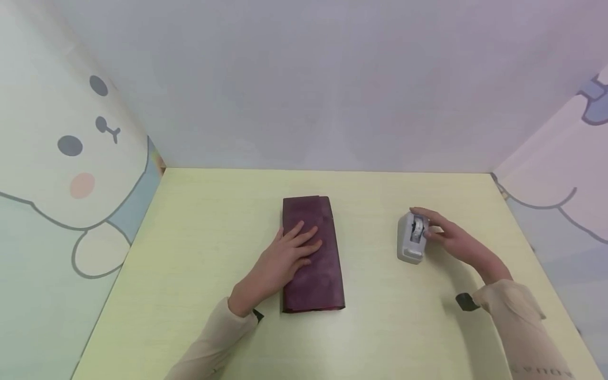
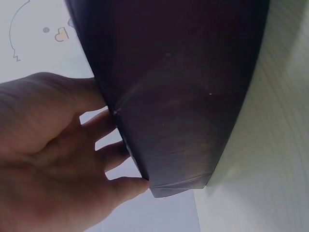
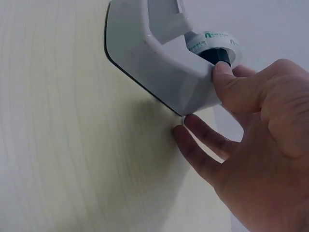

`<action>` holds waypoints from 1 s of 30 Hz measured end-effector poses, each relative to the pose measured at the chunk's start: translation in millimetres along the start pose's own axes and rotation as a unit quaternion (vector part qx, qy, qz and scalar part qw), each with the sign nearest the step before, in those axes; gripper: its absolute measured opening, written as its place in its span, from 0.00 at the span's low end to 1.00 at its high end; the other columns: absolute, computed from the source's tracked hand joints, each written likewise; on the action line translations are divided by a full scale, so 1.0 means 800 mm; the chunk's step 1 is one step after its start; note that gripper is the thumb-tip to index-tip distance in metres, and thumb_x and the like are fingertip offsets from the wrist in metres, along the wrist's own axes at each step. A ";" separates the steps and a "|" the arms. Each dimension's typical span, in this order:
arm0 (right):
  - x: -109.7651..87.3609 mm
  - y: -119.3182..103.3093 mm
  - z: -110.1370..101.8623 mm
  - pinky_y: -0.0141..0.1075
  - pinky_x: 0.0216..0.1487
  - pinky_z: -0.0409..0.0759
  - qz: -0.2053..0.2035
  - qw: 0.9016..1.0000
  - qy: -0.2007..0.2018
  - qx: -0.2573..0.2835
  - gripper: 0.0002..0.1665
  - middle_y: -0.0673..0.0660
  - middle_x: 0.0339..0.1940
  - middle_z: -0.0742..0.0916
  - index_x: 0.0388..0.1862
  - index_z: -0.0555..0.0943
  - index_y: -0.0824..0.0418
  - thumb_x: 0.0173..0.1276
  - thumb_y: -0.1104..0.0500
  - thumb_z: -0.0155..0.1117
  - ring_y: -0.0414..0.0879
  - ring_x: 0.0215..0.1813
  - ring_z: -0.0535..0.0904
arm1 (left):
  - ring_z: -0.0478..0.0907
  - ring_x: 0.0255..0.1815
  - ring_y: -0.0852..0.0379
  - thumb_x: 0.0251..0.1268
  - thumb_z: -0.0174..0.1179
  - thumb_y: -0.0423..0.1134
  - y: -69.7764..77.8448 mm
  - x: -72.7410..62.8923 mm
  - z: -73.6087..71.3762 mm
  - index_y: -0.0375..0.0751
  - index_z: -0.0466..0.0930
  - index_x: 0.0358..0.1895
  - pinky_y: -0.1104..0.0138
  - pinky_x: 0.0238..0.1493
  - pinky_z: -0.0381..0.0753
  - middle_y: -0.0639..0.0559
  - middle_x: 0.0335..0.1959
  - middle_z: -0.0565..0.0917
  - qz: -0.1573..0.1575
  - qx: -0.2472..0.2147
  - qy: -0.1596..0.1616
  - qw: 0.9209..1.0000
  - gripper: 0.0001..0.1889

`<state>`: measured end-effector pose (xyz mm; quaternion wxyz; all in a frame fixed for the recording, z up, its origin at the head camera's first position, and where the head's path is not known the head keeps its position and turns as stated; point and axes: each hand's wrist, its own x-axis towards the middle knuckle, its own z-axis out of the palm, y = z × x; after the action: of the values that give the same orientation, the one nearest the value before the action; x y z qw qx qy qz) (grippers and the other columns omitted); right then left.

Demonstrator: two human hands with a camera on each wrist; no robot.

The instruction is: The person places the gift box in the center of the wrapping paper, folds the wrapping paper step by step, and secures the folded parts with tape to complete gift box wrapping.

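A long box wrapped in dark purple paper (image 1: pixel 313 287) lies lengthwise near the middle of the table. My left hand (image 1: pixel 283 259) rests on top of it, its fingers spread over the paper. In the left wrist view, the box's long side (image 2: pixel 178 96) faces the camera, with creases at one end, and the fingertips are hidden over its edge. Farther right stands a grey tape dispenser (image 1: pixel 407 245) with a roll of clear tape (image 1: pixel 417 230). My right hand (image 1: pixel 448 237) holds the dispenser at its back end. The right wrist view shows the thumb against its side beside the roll.
The pale wood-grain table (image 1: pixel 204 237) reaches a plain wall (image 1: pixel 323 95) at the back. Walls with cartoon animals rise at its left (image 1: pixel 43 158) and right (image 1: pixel 570 158) edges. A small dark piece (image 1: pixel 467 302) sits at the right cuff.
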<state>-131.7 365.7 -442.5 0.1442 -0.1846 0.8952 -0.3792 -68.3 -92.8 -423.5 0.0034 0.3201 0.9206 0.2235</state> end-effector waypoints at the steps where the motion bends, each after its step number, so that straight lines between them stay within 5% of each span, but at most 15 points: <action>1: 0.000 0.001 0.001 0.28 0.62 0.73 -0.015 1.000 0.003 0.002 0.35 0.63 0.81 0.68 0.83 0.62 0.54 0.81 0.66 0.55 0.37 0.70 0.69 | 0.61 0.83 0.38 0.74 0.63 0.38 0.000 0.000 0.000 0.49 0.79 0.71 0.32 0.76 0.62 0.47 0.79 0.71 0.001 0.000 0.000 1.000 0.23; 4: -0.001 0.000 0.005 0.20 0.57 0.71 -0.036 0.999 0.011 0.010 0.34 0.60 0.79 0.70 0.81 0.66 0.54 0.79 0.69 0.55 0.26 0.63 0.69 | 0.61 0.83 0.39 0.75 0.63 0.38 0.001 0.000 0.001 0.50 0.79 0.71 0.32 0.76 0.62 0.47 0.79 0.71 0.003 0.000 -0.001 1.000 0.23; 11: -0.001 -0.004 0.010 0.22 0.54 0.73 -0.020 0.999 0.024 0.013 0.33 0.60 0.74 0.74 0.80 0.68 0.56 0.78 0.71 0.55 0.29 0.58 0.72 | 0.60 0.84 0.39 0.75 0.63 0.38 0.002 -0.002 0.000 0.50 0.79 0.71 0.32 0.77 0.60 0.47 0.79 0.71 -0.001 -0.008 -0.006 1.000 0.23; 21: 0.004 -0.006 0.025 0.21 0.55 0.70 -0.053 0.996 0.075 0.002 0.34 0.64 0.70 0.78 0.76 0.72 0.63 0.72 0.75 0.59 0.26 0.59 0.69 | 0.60 0.84 0.39 0.75 0.62 0.38 0.004 -0.002 -0.002 0.50 0.79 0.71 0.31 0.77 0.60 0.47 0.79 0.71 -0.005 -0.010 -0.007 1.000 0.23; 30: 0.004 -0.006 0.028 0.22 0.49 0.75 0.001 0.993 0.114 -0.023 0.29 0.65 0.63 0.81 0.69 0.74 0.59 0.71 0.73 0.64 0.32 0.49 0.76 | 0.61 0.83 0.38 0.75 0.63 0.38 0.001 -0.001 0.000 0.50 0.79 0.71 0.31 0.76 0.61 0.47 0.79 0.72 -0.002 0.000 -0.004 1.000 0.23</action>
<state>-124.5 347.3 -454.2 0.0376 -0.1429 0.9142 -0.3772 -67.2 -92.5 -422.9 0.0073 0.3190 0.9212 0.2228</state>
